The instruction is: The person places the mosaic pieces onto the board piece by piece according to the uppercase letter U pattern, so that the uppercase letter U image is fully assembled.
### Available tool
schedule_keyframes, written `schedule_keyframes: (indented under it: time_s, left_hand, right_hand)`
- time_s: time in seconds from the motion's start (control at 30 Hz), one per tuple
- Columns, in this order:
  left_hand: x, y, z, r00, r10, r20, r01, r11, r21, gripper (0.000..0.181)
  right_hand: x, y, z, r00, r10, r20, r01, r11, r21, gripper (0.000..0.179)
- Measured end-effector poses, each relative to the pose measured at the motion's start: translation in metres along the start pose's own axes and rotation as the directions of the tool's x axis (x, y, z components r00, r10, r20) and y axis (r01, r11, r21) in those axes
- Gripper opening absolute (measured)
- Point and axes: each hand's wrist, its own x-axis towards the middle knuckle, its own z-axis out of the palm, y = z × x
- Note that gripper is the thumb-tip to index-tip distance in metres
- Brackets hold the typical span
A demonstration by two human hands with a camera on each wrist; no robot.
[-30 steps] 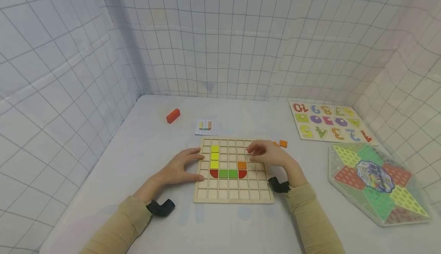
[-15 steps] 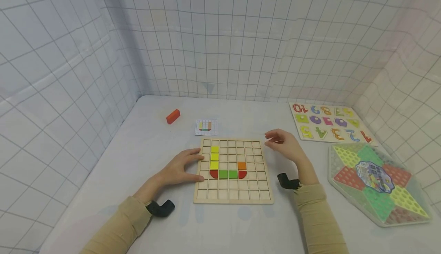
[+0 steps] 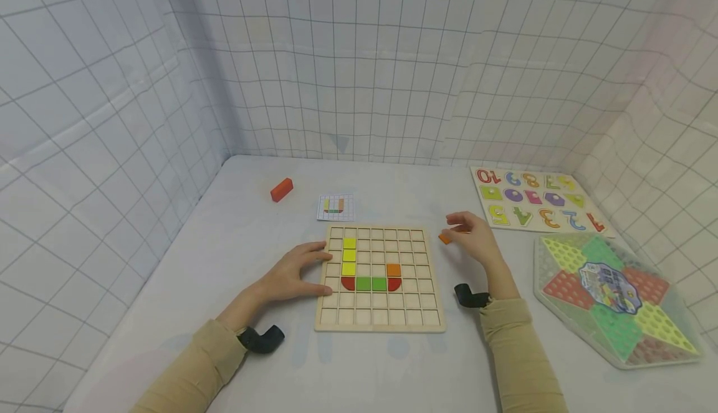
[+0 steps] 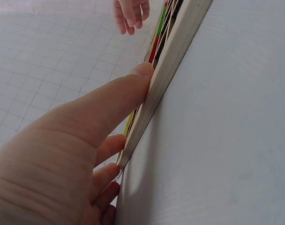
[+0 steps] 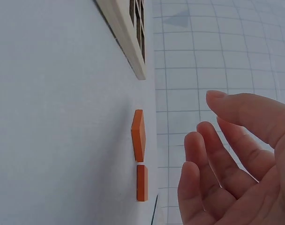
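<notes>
A wooden grid board (image 3: 380,328) lies on the table in the head view. Set in its cells are yellow square tiles (image 3: 349,255), green square tiles (image 3: 363,284), red rounded corner tiles (image 3: 394,284) and an orange square tile (image 3: 394,270). My left hand (image 3: 290,274) rests its thumb and fingertips on the board's left edge. Right of the board, my right hand (image 3: 473,237) hovers with relaxed fingers above two loose orange tiles (image 5: 138,136). The right wrist view shows a gap between hand and tiles. In the head view the hand partly hides them.
Behind the board lies a small pattern card (image 3: 336,207), with a red block (image 3: 282,189) to its left. A number puzzle board (image 3: 535,200) and a star-patterned game board (image 3: 611,298) lie at the right. Gridded cloth walls (image 3: 348,70) enclose the table.
My right hand has moved right, from over the board to above the loose orange tiles. The left hand has stayed at the board's left edge.
</notes>
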Motion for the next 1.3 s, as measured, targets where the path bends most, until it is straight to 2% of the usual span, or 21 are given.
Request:
schedule_keyframes:
  time_s: [0.53, 1.3]
  left_hand:
    - [0.0, 0.001, 0.0, 1.0, 0.007, -0.004, -0.007, 1.0, -0.011, 0.067]
    - [0.001, -0.001, 0.001, 1.0, -0.004, -0.001, 0.004, 1.0, -0.006, 0.068]
  right_hand:
    - [0.002, 0.013, 0.004, 0.998, 0.054, -0.017, -0.054, 0.999, 0.002, 0.041]
    - [0.001, 0.022, 0.006, 0.999, 0.031, -0.025, -0.033, 0.998, -0.058, 0.039]
